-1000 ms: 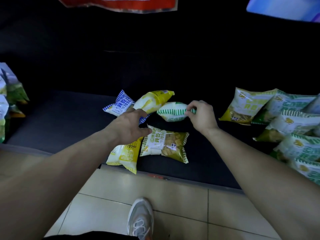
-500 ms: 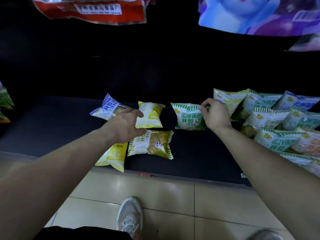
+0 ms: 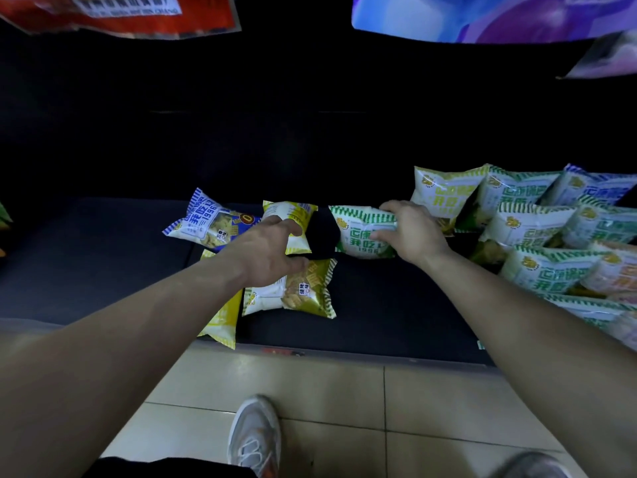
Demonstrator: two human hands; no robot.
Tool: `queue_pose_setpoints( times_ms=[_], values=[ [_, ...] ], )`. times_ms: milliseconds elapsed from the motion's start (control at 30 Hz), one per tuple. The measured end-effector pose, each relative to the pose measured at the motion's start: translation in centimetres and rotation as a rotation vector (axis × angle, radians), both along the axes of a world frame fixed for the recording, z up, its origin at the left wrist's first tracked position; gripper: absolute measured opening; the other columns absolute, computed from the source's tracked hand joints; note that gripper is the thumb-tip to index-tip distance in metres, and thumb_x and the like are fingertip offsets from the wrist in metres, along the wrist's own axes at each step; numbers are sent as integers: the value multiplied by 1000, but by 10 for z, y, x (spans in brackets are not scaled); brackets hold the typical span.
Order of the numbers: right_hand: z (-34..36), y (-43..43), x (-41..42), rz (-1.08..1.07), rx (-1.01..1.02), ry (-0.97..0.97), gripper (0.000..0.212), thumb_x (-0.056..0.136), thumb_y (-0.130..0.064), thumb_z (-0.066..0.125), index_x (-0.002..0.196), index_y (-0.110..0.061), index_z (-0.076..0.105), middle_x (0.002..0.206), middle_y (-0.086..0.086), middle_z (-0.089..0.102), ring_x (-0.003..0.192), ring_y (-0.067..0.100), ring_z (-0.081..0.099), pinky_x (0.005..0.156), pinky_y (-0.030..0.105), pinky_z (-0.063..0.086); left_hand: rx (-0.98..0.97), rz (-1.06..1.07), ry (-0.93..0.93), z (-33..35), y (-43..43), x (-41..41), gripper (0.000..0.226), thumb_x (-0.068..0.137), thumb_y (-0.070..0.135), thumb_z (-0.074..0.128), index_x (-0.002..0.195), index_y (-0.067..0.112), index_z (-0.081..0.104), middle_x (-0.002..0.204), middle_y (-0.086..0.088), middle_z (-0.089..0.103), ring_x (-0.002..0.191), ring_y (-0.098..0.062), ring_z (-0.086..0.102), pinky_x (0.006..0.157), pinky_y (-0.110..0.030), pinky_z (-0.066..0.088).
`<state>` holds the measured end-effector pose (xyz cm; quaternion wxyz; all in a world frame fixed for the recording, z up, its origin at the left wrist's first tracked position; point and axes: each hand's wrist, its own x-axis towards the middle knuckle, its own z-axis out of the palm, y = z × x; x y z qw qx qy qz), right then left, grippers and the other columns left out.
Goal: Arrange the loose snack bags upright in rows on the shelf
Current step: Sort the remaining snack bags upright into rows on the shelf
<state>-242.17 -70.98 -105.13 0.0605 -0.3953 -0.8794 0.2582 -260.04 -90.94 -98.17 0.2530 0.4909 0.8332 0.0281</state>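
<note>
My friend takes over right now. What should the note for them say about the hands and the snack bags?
Left hand: fingers on the upright yellow bag; grip unclear.
Right hand: gripping the green bag, standing it up.
Done: rows of bags on the shelf's right side.
Left: blue bag, olive bag and another yellow bag lie flat, the last one overhanging the front edge.

Grey sneaker (image 3: 254,439) on beige tiled floor (image 3: 331,391).

The left hand (image 3: 267,251) hides part of the yellow bag (image 3: 291,224); the frame's right edge cuts off the green bags (image 3: 551,270).
</note>
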Motion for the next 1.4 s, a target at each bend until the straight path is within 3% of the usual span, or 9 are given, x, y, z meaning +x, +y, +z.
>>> queue_pose_setpoints(
  times_ms=[133,300,400,567,667,767,867,1133,1400],
  values=[
    [21,6,9,-18,-38,30,59,82,-43,78,132,-16,61,118,9,67,107,27,63,86,37,54,53,19,5,5,5,0,65,87,48,67,143,25,42,141,-2,44,118,-24,54,97,-37,45],
    [72,5,43,56,-48,-45,72,76,-55,77,137,-24,57,142,11,54,125,32,54,99,43,49,325,65,-119,28,26,24,81,75,47,80,143,27,41,139,4,48,125,-15,50,98,-29,43],
    [101,-8,72,109,-19,-69,71,77,-55,76,138,-23,57,144,8,54,127,29,54,99,39,47,400,-36,-165,45,44,59,88,69,44,85,144,28,41,139,5,48,127,-13,47,100,-29,42],
    [123,-27,121,128,-7,-78,71,77,-57,75,137,-23,59,144,3,56,130,23,53,101,36,44,200,-236,-103,51,64,109,85,63,52,86,138,34,50,135,4,55,123,-17,50,91,-25,41],
    [121,-26,148,115,-48,-51,68,82,-55,71,141,-26,54,146,0,54,133,21,50,103,34,41,170,-238,-87,49,74,130,84,60,55,87,135,33,54,123,4,60,109,-16,55,86,-30,49],
    [118,-12,175,48,-58,-46,71,92,-57,59,152,-27,38,146,2,50,127,23,54,99,34,42,172,-224,-54,36,87,143,82,62,53,87,133,31,54,113,5,64,95,-12,55,76,-28,48],
    [111,8,210,-40,-16,-101,60,98,-53,50,149,-23,40,143,3,48,122,24,55,96,36,44,153,-191,8,17,106,143,81,63,51,87,133,31,53,100,6,63,89,-12,56,69,-28,45],
    [76,48,260,-95,3,-277,54,96,-52,54,142,-24,48,142,4,47,120,24,53,97,42,47,139,-149,119,-33,179,140,83,68,48,86,139,28,47,125,-5,61,105,-24,61,77,-36,53],
    [65,55,242,-38,3,-344,49,98,-47,53,141,-25,48,146,1,42,130,23,47,96,39,45,133,-156,152,-67,217,135,82,76,48,79,146,25,41,140,-8,44,123,-31,49,94,-45,49]
  ],
)
